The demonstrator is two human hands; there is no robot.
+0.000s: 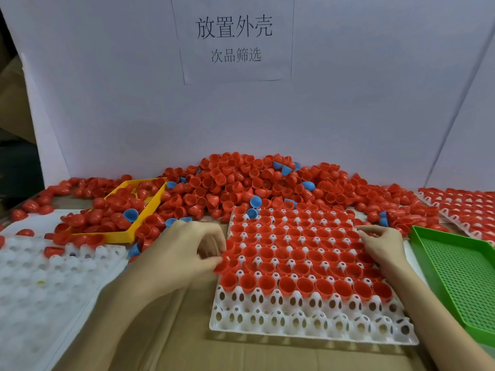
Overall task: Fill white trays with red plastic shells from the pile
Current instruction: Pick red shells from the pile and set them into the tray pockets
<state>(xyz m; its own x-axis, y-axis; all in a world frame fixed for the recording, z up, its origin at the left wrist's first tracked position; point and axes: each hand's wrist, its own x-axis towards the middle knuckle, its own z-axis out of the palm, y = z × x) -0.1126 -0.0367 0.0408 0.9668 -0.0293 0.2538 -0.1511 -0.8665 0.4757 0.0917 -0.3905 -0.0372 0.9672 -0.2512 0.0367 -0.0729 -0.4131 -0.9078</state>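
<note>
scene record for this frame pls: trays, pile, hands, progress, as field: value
centre tray: white tray, red shells in most rows, two nearest rows bare
pile: red shell pile behind it, some blue shells mixed in
left hand: left hand pinches a red shell at tray's left edge
right hand: right hand on shells at tray's right edge; grip unclear
other trays: yellow tray holding shells, left; green tray, right

Red shells, white trays, stray blue

The white tray (308, 325) has a dotted pattern of holes and rows of red shells (302, 253); behind it the red pile (241, 180) is flecked with blue shells (308, 185). Left of it lies a yellow basket (139, 223), right a green perforated tray (455, 266).
</note>
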